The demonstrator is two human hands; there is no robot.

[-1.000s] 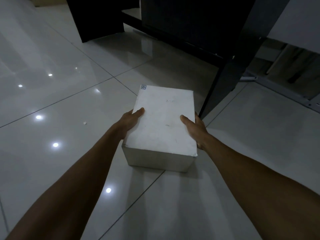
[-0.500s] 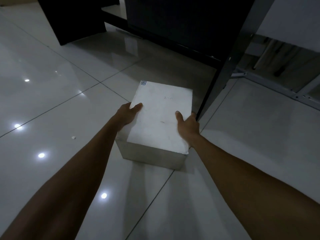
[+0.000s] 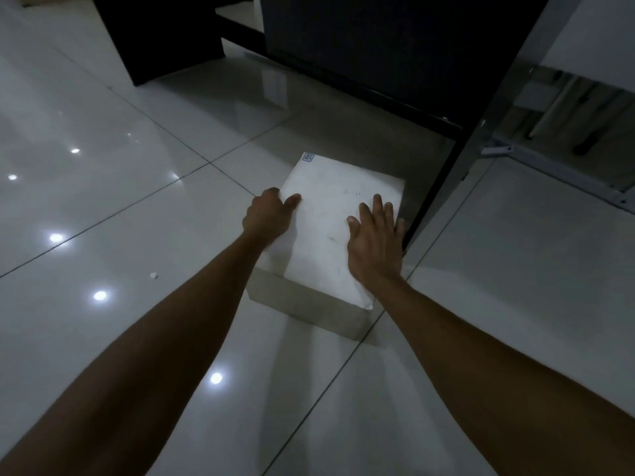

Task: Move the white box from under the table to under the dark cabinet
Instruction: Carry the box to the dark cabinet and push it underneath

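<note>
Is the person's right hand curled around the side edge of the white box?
No: the right hand lies flat, fingers spread, on top of the white box, while the left hand grips its left edge.

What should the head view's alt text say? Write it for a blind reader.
Two bare hands press on a white box resting on a glossy tiled floor: left hand gripping its left edge, right hand flat on top. A dark cabinet stands just beyond.

I see open tiled floor (image 3: 103, 201) on the left of the white box (image 3: 330, 235). On its right the dark cabinet (image 3: 378, 46) has an upright side panel (image 3: 436, 187) just beside the box. Under the cabinet, past the box, the floor is free.
</note>
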